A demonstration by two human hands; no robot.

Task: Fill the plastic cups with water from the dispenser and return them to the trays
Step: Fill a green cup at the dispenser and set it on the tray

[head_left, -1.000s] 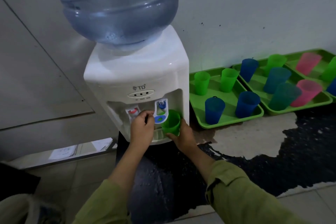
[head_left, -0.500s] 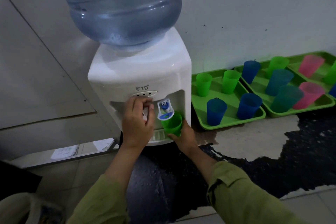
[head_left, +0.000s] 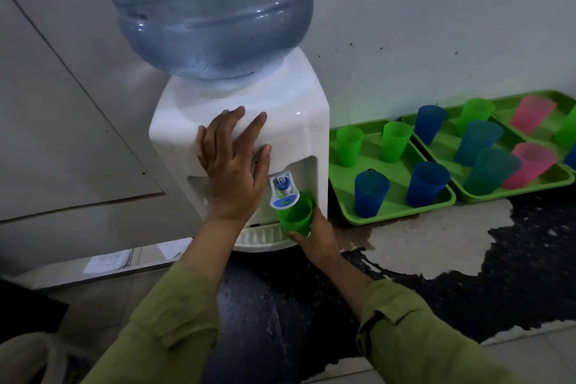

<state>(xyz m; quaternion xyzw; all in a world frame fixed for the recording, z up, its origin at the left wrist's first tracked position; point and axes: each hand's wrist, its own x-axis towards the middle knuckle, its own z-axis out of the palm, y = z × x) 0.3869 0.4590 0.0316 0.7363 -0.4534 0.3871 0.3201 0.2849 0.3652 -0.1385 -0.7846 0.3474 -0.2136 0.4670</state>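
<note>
One green cup (head_left: 294, 215) is at the blue tap (head_left: 283, 188) of the dispenser (head_left: 293, 121), gripped by the right hand (head_left: 314, 235), with the left hand (head_left: 233, 162) flat and fingers spread on the housing, so filling seems underway; whether the other cups (head_left: 371, 193) on the green trays (head_left: 399, 210) hold water is unclear.

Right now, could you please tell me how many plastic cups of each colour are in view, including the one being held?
Green cups: 5, one in the right hand, one cut off by the right edge
Blue cups: 4, one cut off by the right edge
Teal cups: 2
Pink cups: 2
Total: 13
</note>
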